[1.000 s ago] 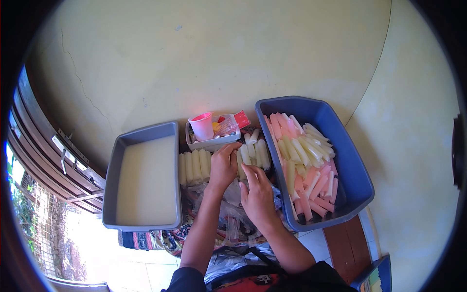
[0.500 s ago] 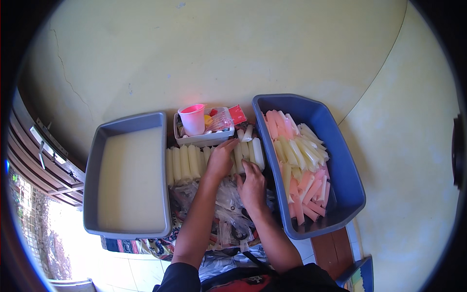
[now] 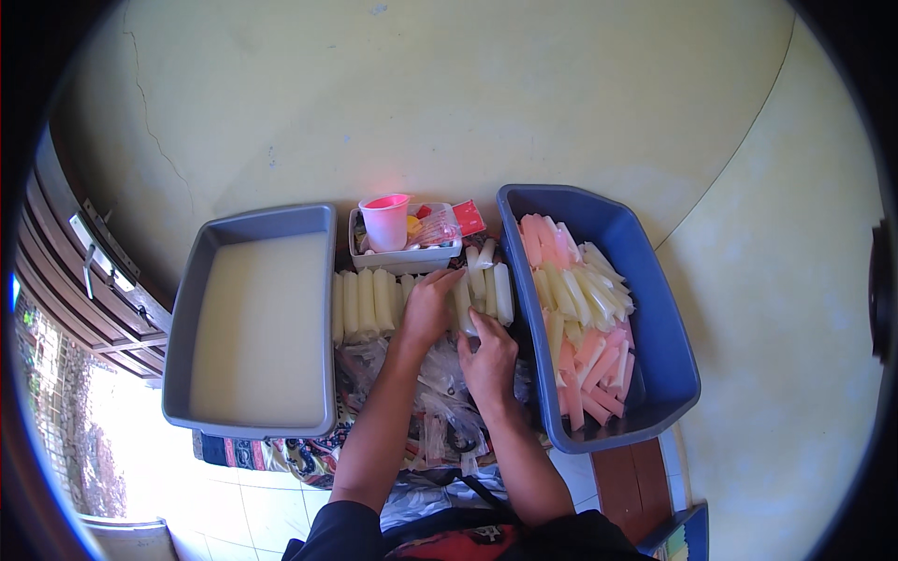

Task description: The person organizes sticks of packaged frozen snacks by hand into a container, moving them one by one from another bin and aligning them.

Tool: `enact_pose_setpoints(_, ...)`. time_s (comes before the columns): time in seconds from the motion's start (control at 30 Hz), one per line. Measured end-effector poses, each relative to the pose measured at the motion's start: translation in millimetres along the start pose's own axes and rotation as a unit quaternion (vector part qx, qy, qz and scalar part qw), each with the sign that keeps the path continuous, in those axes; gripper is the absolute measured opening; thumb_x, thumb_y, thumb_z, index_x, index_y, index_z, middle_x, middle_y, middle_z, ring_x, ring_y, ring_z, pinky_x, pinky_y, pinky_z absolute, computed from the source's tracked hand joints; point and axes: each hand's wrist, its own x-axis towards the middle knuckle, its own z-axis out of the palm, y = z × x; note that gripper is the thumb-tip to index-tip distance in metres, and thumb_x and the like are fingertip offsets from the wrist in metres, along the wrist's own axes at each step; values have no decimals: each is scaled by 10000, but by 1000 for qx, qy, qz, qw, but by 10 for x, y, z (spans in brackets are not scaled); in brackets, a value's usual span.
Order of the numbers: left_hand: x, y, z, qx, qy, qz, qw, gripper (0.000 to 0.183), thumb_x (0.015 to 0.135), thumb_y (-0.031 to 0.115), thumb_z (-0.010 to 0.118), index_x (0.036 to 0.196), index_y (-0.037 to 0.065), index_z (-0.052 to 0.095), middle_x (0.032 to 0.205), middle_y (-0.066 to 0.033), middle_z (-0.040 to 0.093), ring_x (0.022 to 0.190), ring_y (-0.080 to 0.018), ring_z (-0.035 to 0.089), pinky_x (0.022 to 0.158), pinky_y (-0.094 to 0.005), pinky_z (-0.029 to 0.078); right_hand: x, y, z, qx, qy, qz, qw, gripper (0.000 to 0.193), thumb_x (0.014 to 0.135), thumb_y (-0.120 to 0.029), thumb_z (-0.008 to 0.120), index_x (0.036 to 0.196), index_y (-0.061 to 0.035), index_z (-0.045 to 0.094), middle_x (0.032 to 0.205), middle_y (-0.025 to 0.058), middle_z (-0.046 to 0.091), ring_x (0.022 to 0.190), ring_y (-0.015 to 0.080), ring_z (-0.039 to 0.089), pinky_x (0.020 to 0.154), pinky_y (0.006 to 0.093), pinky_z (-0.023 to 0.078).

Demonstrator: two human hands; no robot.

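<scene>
A row of filled plastic tubes with pale, milky contents lies side by side between two grey basins. At the right part of this row my left hand reaches over the tubes, its fingers bent around the upper part of one pale filled tube. Lower down, the fingertips and thumb of my right hand close on the same tube's bottom end. More pale tubes lie just right of my hands, some stacked on others. Below the row, crumpled clear plastic bags spread under my forearms.
On the left stands a grey basin of whitish liquid. The right-hand blue-grey basin holds pink and pale yellow tubes. Behind the row, a white box carries a pink cup and small packets, near the wall.
The whole view has shifted slightly, so the left basin and box appear further right. My hands stay at the same tube, which now shows more clearly between them.
</scene>
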Motion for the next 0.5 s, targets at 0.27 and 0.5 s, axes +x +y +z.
enact_pose_setpoints(0.27, -243, 554, -308, -27, 75, -11, 997, 678, 758, -216, 474, 1345, 11, 727, 1309, -230, 722, 1168, -418, 715, 1044, -452, 556, -138, -473, -469, 46, 31, -33, 998, 459, 825, 8, 829, 1271, 41, 726, 1182, 240, 752, 1037, 417, 754, 906, 448, 613)
enact_pose_setpoints(0.5, -218, 1475, -629, 3, 71, 63, 996, 692, 768, -237, 432, 1342, 9, 733, 1322, -213, 725, 1229, -392, 711, 1069, -429, 546, -295, -812, -1100, 73, 50, -42, 995, 484, 866, -25, 828, 1327, 35, 695, 1236, 223, 728, 1104, 393, 747, 931, 429, 617)
